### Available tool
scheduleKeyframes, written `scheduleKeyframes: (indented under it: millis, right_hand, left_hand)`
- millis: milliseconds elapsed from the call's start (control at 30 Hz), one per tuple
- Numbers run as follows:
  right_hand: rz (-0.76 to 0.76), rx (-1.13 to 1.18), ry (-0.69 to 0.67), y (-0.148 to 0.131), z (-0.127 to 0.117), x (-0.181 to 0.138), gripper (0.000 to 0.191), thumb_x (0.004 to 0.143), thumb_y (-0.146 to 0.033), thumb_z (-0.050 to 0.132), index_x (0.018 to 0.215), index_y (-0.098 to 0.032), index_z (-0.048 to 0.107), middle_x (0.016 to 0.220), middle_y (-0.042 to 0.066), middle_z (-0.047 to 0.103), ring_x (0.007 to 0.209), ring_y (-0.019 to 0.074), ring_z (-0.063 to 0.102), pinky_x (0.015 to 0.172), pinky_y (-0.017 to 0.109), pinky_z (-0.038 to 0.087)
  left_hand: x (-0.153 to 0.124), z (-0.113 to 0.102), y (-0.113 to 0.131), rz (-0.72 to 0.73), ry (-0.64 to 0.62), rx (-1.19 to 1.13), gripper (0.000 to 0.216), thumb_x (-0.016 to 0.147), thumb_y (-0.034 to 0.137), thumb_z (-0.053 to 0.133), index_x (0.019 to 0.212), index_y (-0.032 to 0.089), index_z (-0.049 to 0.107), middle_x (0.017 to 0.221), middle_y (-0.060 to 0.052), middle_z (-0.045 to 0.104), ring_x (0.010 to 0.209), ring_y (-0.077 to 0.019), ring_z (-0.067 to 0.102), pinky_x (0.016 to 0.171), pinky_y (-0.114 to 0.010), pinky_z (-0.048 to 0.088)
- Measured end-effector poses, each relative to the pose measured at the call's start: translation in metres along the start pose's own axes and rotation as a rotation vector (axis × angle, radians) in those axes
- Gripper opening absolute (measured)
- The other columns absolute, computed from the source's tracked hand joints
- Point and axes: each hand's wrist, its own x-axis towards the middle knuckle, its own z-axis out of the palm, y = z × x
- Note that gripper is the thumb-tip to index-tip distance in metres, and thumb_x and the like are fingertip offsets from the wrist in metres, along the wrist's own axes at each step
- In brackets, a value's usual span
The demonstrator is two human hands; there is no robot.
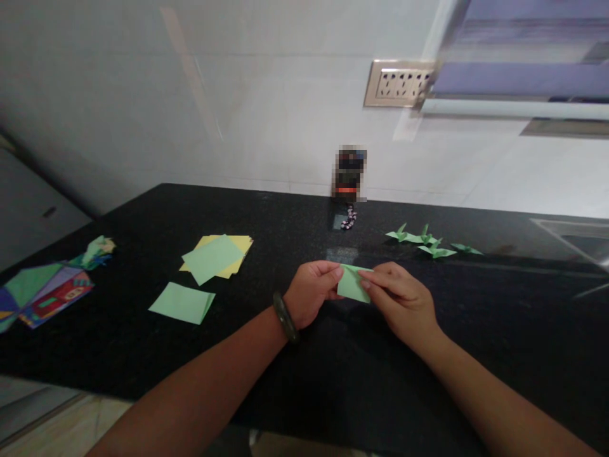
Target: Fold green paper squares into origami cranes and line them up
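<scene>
Papers (71, 298) in bright colours are lying at the far left of the counter (128, 355), and just behind them a crumpled-looking cluster (95, 252) is sitting, mostly green and blue. Farther right, yellow sheets (244, 244) are lying stacked, with a green sheet (214, 260) resting askew on top, so yellow corners are showing around it. Nearer to me, a folded sheet (178, 303) is resting apart from that stack, its right end gaping slightly.

In the middle, I am working with both hands close together. My left hand (309, 289), a dark bangle (284, 317) circling its wrist, is pinching the left end of a small green paper (353, 287). I am holding that paper in front of me, over the counter. Behind it, an object (349, 171) is standing against the wall (266, 120), pixels hiding what it is; beads (349, 219) are lying before it. My right hand (404, 301) is clasping the paper's right end between thumb and fingers. A socket (402, 84) is showing on the wall above, and green cranes (436, 252) are standing grouped beyond that hand. At the far right, a metal-rimmed fixture (585, 238) is showing.
</scene>
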Motion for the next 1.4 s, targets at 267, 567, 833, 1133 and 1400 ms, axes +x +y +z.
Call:
scheduleKeyframes:
  millis: [267,567,833,1133,1400]
  right_hand:
    - [-0.275,-0.118,-0.136,0.004,-0.009,0.004,0.03,0.079,-0.012,0.052,0.104,-0.023,0.064,0.077,0.004,0.061,0.064,0.011,0.057,0.053,0.021,0.046]
    - [-0.388,-0.253,-0.228,0.01,-0.014,0.004,0.03,0.081,-0.012,0.051,0.108,-0.017,0.061,0.08,0.007,0.062,0.067,0.0126,0.057,0.058,0.024,0.047]
    - [-0.334,-0.244,-0.304,0.01,-0.015,0.004,0.031,0.083,-0.014,0.047,0.111,-0.019,0.059,0.087,0.007,0.062,0.072,0.012,0.059,0.06,0.023,0.048]
    - [-0.282,-0.199,-0.352,0.01,-0.011,0.003,0.03,0.084,-0.016,0.048,0.111,-0.021,0.06,0.084,0.005,0.061,0.068,0.011,0.058,0.059,0.022,0.047]
    - [-0.251,-0.155,-0.342,0.011,-0.008,0.002,0.031,0.083,-0.016,0.049,0.111,-0.024,0.06,0.079,0.003,0.058,0.065,0.0102,0.055,0.056,0.022,0.044]
  left_hand:
    - [0.0,0.0,0.002,-0.018,0.003,0.015,0.022,0.07,0.032,0.06,0.075,0.011,0.063,0.062,-0.002,0.061,0.056,-0.0111,0.057,0.055,-0.024,0.046]
    - [0.001,0.001,0.0,0.007,0.034,0.042,0.019,0.071,0.031,0.058,0.072,0.012,0.059,0.057,0.0,0.055,0.049,-0.0088,0.051,0.048,-0.023,0.043]
    - [0.001,0.003,0.0,0.009,0.07,0.036,0.014,0.071,0.026,0.056,0.069,0.012,0.057,0.055,0.002,0.052,0.047,-0.0072,0.048,0.046,-0.02,0.04]
    - [0.001,0.004,-0.002,0.019,0.09,0.053,0.016,0.071,0.028,0.055,0.07,0.012,0.056,0.057,0.001,0.052,0.048,-0.0075,0.047,0.047,-0.021,0.038]
    - [0.001,0.005,-0.004,0.027,0.102,0.056,0.016,0.071,0.028,0.055,0.071,0.012,0.056,0.057,0.001,0.052,0.048,-0.0072,0.047,0.047,-0.021,0.037]
